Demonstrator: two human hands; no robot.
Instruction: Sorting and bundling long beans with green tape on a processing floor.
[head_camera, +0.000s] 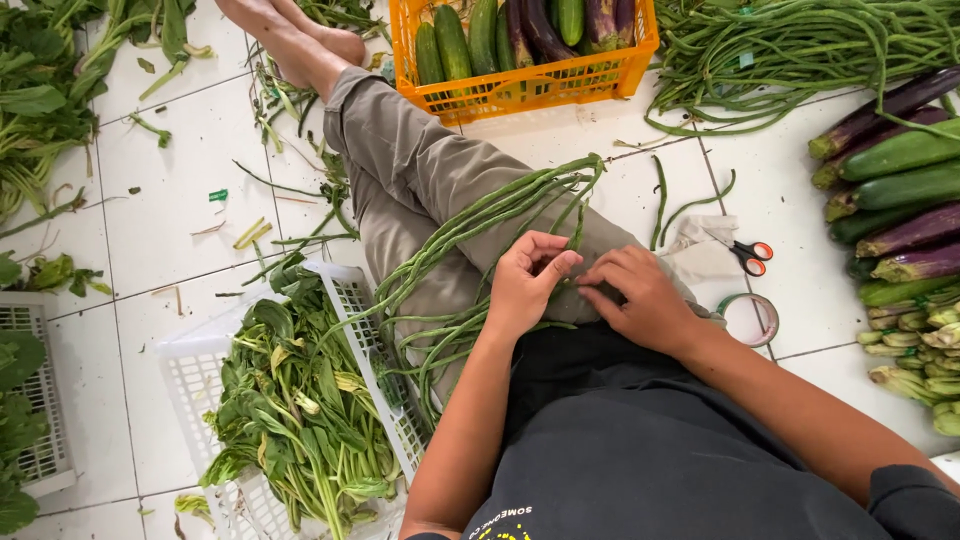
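Note:
A bundle of long green beans lies across my lap, its ends trailing down toward a white basket. My left hand pinches the bundle where the strands gather, fingers curled around them. My right hand meets it from the right, fingertips pressed on the same spot of the bundle. Both hands rest on my thigh in khaki trousers.
A white basket of leafy greens sits at my left knee. Scissors on a cloth and a tape roll lie right of my hands. An orange crate of cucumbers and eggplants stands ahead, more beans and eggplants right.

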